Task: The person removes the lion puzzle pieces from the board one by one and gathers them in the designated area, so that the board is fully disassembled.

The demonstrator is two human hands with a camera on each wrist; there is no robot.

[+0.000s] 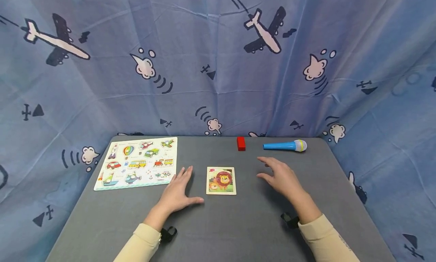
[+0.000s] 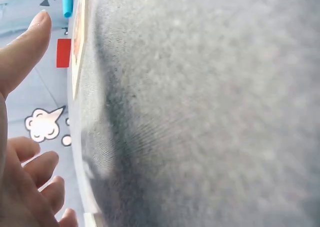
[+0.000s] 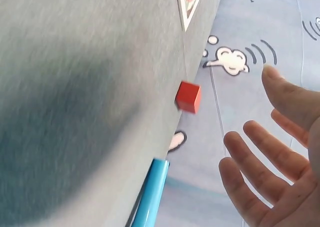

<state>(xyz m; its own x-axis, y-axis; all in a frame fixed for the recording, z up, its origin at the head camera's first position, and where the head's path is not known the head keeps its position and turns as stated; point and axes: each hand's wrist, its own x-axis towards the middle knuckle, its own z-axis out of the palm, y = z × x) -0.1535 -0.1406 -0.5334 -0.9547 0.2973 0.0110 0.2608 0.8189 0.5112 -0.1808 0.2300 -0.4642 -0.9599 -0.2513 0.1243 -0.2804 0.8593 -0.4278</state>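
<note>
Between the two hands, a small square lion picture puzzle [image 1: 221,181] lies flat on the grey table. My left hand [image 1: 178,192] is just left of it, fingers spread and thumb pointing toward the puzzle, holding nothing. To its left lies a white vehicle puzzle board [image 1: 136,163]. On the other side my right hand [image 1: 282,177] hovers over the table with nothing in it, fingers loosely bent. Beyond that hand are a red block [image 1: 241,143] and a blue toy microphone [image 1: 285,146]. In the right wrist view the red block [image 3: 188,96] stands past the fingertips.
A blue curtain [image 1: 218,65] printed with planes and clouds hangs behind and beside the grey table [image 1: 225,231]. The board, block and microphone lie near the table's far edge. A black strap [image 1: 167,234] is around the left wrist, another [image 1: 290,220] around the right.
</note>
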